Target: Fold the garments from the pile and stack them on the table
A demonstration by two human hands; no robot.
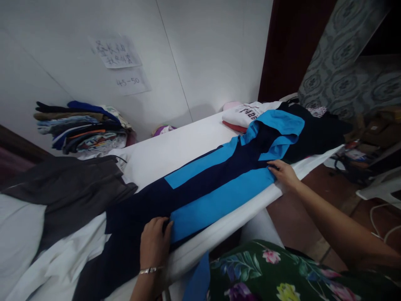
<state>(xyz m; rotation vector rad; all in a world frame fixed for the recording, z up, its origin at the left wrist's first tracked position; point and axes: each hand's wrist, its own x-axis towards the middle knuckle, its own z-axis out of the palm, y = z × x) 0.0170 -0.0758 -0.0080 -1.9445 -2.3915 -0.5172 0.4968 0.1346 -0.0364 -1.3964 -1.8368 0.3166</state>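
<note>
A navy and bright blue garment (216, 198) lies stretched lengthwise along the table, with its bright blue hood-like end (278, 121) bunched at the far right. My left hand (156, 238) is on its near edge beside the lower end of a blue panel, fingers curled with dark cloth between thumb and fingers. At the other end of that panel, my right hand (284, 172) pinches the cloth by the near edge, just below the hood-like part. The fingertips of both hands are partly hidden.
The white-covered table (188, 144) runs along a pale wall with handwritten papers (120, 58). A stack of folded clothes (84, 127) stands at back left. Grey clothing (78, 192) and white cloth (69, 255) lie left; a white printed garment (247, 113) lies beyond the hood-like end. A white stool (384, 186) stands right.
</note>
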